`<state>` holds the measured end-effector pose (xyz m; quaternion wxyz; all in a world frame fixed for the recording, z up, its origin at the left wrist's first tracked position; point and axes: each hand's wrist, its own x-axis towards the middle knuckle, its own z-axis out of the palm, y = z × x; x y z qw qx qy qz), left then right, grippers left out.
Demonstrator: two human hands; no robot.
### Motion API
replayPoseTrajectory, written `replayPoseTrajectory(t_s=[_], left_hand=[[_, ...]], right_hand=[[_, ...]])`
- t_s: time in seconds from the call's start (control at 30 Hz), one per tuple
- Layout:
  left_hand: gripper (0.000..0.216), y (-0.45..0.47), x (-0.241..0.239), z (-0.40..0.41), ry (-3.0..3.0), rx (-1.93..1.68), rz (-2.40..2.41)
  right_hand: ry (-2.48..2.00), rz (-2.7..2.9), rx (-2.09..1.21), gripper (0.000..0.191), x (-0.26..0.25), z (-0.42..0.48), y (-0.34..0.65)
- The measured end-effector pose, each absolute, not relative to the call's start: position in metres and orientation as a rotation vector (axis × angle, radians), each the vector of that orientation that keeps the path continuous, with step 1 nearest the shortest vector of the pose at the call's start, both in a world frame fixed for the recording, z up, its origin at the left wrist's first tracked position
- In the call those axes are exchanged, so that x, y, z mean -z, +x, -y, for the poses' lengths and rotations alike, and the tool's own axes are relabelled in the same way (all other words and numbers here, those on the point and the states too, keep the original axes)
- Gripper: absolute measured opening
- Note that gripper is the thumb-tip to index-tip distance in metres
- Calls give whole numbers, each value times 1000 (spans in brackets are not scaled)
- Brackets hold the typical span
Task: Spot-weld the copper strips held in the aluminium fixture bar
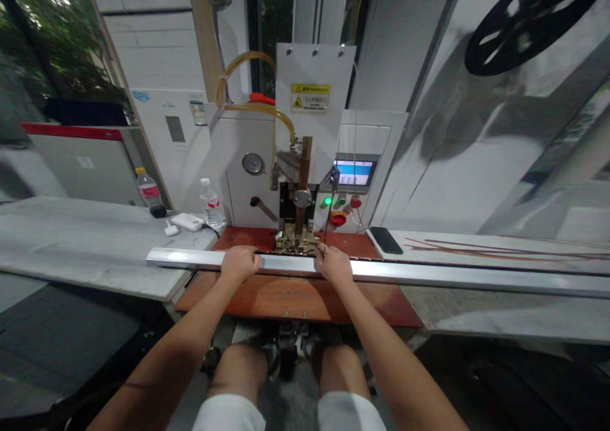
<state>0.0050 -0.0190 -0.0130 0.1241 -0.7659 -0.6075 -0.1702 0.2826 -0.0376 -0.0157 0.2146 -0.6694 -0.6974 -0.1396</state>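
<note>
Two bare hands steady a long, straight, silver-coloured metal rail (381,271) at a white metal bench machine (248,205). The left hand (241,264) is wrapped over the rail left of a brass-coloured metal fixture (291,240), its fingers curled closed around the far edge; the right hand (334,266) grips just right of the fixture, fingers bent in, little gap showing. Whether its hidden fingertips also pinch something small cannot be told.

The rail lies along the back of a red-brown flat board (286,297), parallel to the board's front edge. Its left end sits over a grey-white stone-look desk (95,234), near that desk's right edge; the other end runs out of view to the right.

The rail appears to be in position, and the work seems under way rather than finished: both hands are on the piece, and a green button (328,201) glows. No finished mark or join shows on the rail, so how much is left cannot be judged.

The count: one rail, two hands, one fixture, one upright copper-brown bar (304,170) above it, one lit rectangular screen (353,172) and one round dial gauge (253,163). Two plastic bottles, one with dark liquid (150,192) and one clear (212,205), stand toward the desk's back edge. One black phone (386,240) lies right of the board, beside several thin reddish-brown strips (448,246), too overlapped to count.
</note>
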Motion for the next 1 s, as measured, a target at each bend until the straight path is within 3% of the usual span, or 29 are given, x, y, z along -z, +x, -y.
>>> replayPoseTrajectory(t_s=[1.0], left_hand=[[40, 12, 18, 22, -2246, 634, 1696]], right_hand=[[-1856, 1908, 447, 33, 20, 40, 291]])
